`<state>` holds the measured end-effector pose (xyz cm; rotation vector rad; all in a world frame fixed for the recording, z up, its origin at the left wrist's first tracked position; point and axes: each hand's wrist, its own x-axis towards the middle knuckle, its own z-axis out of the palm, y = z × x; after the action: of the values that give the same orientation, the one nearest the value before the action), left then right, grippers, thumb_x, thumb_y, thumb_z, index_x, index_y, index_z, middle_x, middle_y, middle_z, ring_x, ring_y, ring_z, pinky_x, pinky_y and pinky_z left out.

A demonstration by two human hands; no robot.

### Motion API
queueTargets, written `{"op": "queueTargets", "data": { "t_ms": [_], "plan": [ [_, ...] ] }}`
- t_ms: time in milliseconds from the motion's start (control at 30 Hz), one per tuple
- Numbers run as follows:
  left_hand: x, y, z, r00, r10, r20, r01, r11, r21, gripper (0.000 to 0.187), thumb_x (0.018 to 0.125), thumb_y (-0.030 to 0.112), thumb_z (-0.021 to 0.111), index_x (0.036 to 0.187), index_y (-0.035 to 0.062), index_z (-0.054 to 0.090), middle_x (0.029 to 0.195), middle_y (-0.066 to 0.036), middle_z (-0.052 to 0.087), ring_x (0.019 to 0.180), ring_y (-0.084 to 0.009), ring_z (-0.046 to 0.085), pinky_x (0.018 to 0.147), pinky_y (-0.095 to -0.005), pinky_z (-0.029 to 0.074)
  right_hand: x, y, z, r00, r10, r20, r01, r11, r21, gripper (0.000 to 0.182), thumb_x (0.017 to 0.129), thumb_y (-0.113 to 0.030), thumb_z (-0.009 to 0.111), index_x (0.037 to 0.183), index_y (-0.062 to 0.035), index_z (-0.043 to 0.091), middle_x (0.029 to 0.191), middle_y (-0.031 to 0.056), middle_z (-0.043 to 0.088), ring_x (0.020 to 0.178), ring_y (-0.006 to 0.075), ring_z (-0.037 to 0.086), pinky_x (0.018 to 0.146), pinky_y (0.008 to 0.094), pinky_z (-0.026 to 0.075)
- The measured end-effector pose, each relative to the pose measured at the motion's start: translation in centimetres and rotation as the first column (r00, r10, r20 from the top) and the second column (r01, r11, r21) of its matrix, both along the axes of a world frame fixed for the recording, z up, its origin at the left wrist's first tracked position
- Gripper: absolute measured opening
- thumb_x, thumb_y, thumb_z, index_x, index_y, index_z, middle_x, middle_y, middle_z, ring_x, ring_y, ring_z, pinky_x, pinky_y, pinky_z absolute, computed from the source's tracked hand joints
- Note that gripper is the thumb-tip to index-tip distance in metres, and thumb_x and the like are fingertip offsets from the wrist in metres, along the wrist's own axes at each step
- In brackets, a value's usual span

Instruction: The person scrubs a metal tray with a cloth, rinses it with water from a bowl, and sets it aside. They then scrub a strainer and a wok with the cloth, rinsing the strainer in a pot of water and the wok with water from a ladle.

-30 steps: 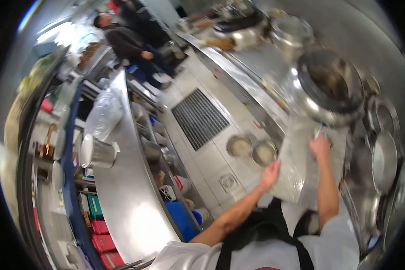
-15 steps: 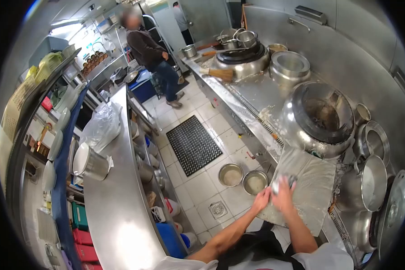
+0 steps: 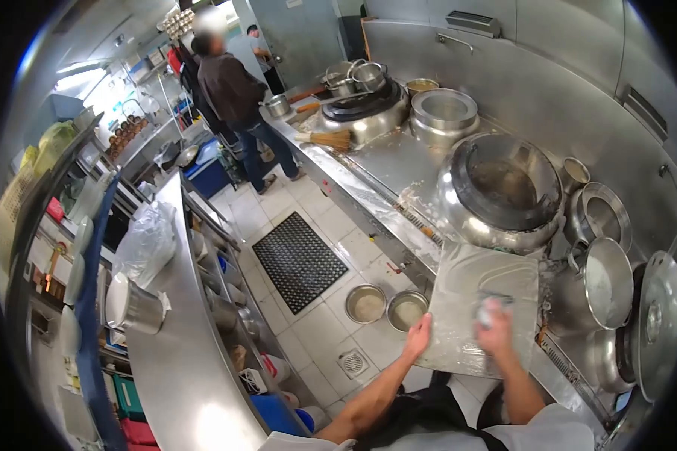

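From my remote seat I saw a stove-side tabletop [image 3: 384, 167], streaked with pale residue, carrying a broad steel wok burner [image 3: 465, 218], a lidded pot [image 3: 442, 135] and a straw brush [image 3: 329, 140]. A flat sheet [image 3: 459, 282] overlapped its edge; I couldn't tell whether it rested there. On the opposite tabletop [image 3: 188, 353], I made out a clear plastic bag [image 3: 147, 240] and a metal container [image 3: 139, 306]. The tiled floor [image 3: 308, 338] held a black mat [image 3: 301, 259] and two steel bowls [image 3: 367, 305] side by side.

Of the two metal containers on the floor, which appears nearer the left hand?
The right container in view, showing just past the left hand; the other container sits farther left.
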<state>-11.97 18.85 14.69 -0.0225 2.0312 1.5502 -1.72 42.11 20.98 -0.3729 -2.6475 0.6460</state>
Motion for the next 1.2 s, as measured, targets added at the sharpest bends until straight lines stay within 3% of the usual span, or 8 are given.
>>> {"op": "queueTargets", "data": {
  "t_ms": [100, 167, 367, 567, 800, 933, 1067, 1200],
  "plan": [
    [-0.1, -0.5, 1.6, 0.999, -0.018, -0.029, 0.018, 1.0, 0.004, 0.065, 0.099, 0.057, 0.044, 0.135, 0.004, 0.057, 0.133, -0.026, 0.059, 0.132, -0.0366, 0.051, 0.11, -0.0374, 0.037, -1.2, 7.3, 0.6, 0.805, -0.563, 0.187, 0.573, 0.819, 0.001, 0.053, 0.084, -0.034, 0.07, 0.126, -0.0034, 0.06, 0.131, 0.0191, 0.061, 0.123, 0.0348, 0.056, 0.11, 0.0508, 0.033],
    [-0.7, 0.0, 3.7, 0.999, -0.02, -0.034, 0.019, 1.0, -0.012, 0.066, 0.099, 0.057, 0.043, 0.135, 0.0031, 0.057, 0.132, -0.026, 0.059, 0.131, -0.0367, 0.051, 0.109, -0.0374, 0.038, -7.0, 6.1, 1.8, 0.776, -0.463, 0.429, 0.563, 0.815, -0.14, 0.055, 0.086, -0.037, 0.068, 0.128, -0.0018, 0.059, 0.132, 0.0193, 0.06, 0.123, 0.035, 0.056, 0.111, 0.05, 0.033],
    [-2.2, -0.4, 2.6, 0.998, -0.012, -0.059, 0.013, 1.0, 0.024, 0.069, 0.099, 0.058, 0.045, 0.134, -0.0003, 0.057, 0.133, -0.023, 0.06, 0.131, -0.0314, 0.053, 0.109, -0.0358, 0.038, -5.3, -7.6, 0.2, 0.994, 0.049, -0.1, -0.051, 0.999, -0.017, 0.056, 0.082, -0.031, 0.073, 0.128, -0.0013, 0.059, 0.13, 0.0216, 0.061, 0.126, 0.0379, 0.054, 0.111, 0.0517, 0.035],
    [-2.6, -0.8, 3.1, 0.993, -0.045, -0.108, 0.038, 0.997, -0.067, 0.069, 0.099, 0.059, 0.043, 0.133, 0.0001, 0.058, 0.132, -0.023, 0.061, 0.13, -0.0338, 0.053, 0.108, -0.0368, 0.039, -4.4, 8.5, -1.3, 0.839, -0.544, -0.012, 0.544, 0.839, 0.021, 0.044, 0.084, -0.033, 0.071, 0.113, -0.0002, 0.066, 0.115, 0.0225, 0.067, 0.11, 0.0415, 0.061, 0.102, 0.0497, 0.043],
    [-2.4, -0.4, 2.2, 0.992, -0.015, -0.124, 0.017, 1.0, 0.01, 0.067, 0.099, 0.059, 0.041, 0.131, 0.0034, 0.06, 0.129, -0.025, 0.061, 0.127, -0.038, 0.054, 0.106, -0.0404, 0.04, -14.7, -9.3, -0.7, 0.979, 0.202, 0.002, -0.202, 0.977, 0.068, 0.058, 0.086, -0.042, 0.07, 0.13, -0.0062, 0.06, 0.136, 0.0171, 0.058, 0.132, 0.0349, 0.047, 0.113, 0.0493, 0.031],
    [-2.0, -1.5, -0.7, 0.998, 0.009, -0.069, -0.006, 0.999, 0.045, 0.075, 0.094, 0.068, 0.042, 0.132, 0.0062, 0.061, 0.133, -0.022, 0.06, 0.129, -0.0362, 0.053, 0.109, -0.0404, 0.039, -7.0, -0.2, 1.0, 0.994, -0.077, 0.074, 0.101, 0.907, -0.408, 0.05, 0.087, -0.035, 0.068, 0.124, -0.001, 0.062, 0.115, 0.0234, 0.068, 0.108, 0.0396, 0.063, 0.096, 0.0457, 0.049],
    [-2.0, -1.8, 2.2, 0.999, -0.013, -0.047, 0.012, 1.0, -0.014, 0.076, 0.092, 0.069, 0.042, 0.133, 0.0069, 0.06, 0.134, -0.021, 0.06, 0.13, -0.0349, 0.052, 0.109, -0.0396, 0.038, -3.2, 0.9, -0.2, 0.817, -0.523, 0.244, 0.568, 0.803, -0.183, 0.056, 0.086, -0.036, 0.069, 0.126, 0.0011, 0.06, 0.114, 0.026, 0.067, 0.109, 0.0445, 0.061, 0.099, 0.0481, 0.046],
    [-2.7, -1.5, 1.1, 1.0, -0.013, -0.004, 0.013, 0.997, 0.075, 0.075, 0.092, 0.067, 0.047, 0.131, 0.0051, 0.062, 0.133, -0.02, 0.061, 0.129, -0.031, 0.054, 0.109, -0.0374, 0.039, 0.7, -9.3, -0.3, 1.0, -0.003, 0.006, 0.003, 0.999, -0.042, 0.06, 0.084, -0.036, 0.071, 0.129, 0.0012, 0.058, 0.122, 0.0275, 0.063, 0.118, 0.0448, 0.055, 0.106, 0.0518, 0.039]
  ]
}}
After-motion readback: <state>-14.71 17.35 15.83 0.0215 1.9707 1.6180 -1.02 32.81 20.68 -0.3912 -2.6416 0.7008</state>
